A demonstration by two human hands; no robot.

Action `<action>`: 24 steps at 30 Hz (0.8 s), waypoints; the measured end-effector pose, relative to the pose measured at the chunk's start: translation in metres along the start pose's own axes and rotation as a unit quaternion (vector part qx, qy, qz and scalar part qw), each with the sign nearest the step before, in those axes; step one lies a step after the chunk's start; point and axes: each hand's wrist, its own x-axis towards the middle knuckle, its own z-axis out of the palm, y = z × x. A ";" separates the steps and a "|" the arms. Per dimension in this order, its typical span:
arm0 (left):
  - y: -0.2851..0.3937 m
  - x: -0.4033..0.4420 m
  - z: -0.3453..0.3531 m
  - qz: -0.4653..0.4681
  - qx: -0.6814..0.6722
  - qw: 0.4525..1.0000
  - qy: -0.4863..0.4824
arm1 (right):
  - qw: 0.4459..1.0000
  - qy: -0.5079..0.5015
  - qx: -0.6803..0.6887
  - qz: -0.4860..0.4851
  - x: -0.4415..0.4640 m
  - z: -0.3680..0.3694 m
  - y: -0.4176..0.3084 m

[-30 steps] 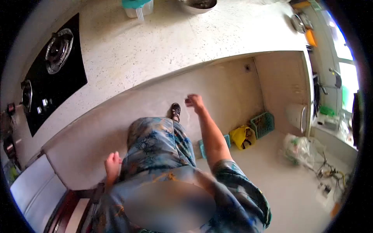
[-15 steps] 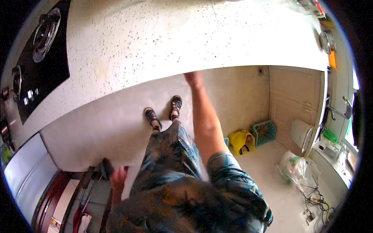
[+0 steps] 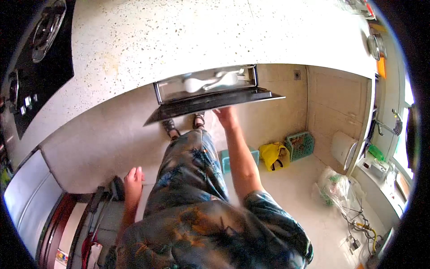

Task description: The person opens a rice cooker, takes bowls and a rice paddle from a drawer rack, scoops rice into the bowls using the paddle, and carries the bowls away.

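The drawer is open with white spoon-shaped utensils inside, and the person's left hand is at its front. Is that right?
Not quite: the head view shows the right hand at the front of the open drawer. The left hand is well away from it. The white spoon-shaped utensils are inside, as you said.
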 end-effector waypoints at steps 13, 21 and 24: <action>0.100 0.106 0.074 0.057 -0.315 0.941 -0.105 | 0.995 0.009 0.058 0.083 -0.043 -0.029 -0.010; 0.146 0.246 0.143 -0.138 -0.539 0.814 -0.164 | 0.920 -0.090 -0.359 0.128 -0.023 0.034 -0.109; 0.158 0.289 0.164 -0.076 -0.554 0.793 -0.243 | 0.839 0.003 -0.538 -0.080 0.038 0.023 -0.114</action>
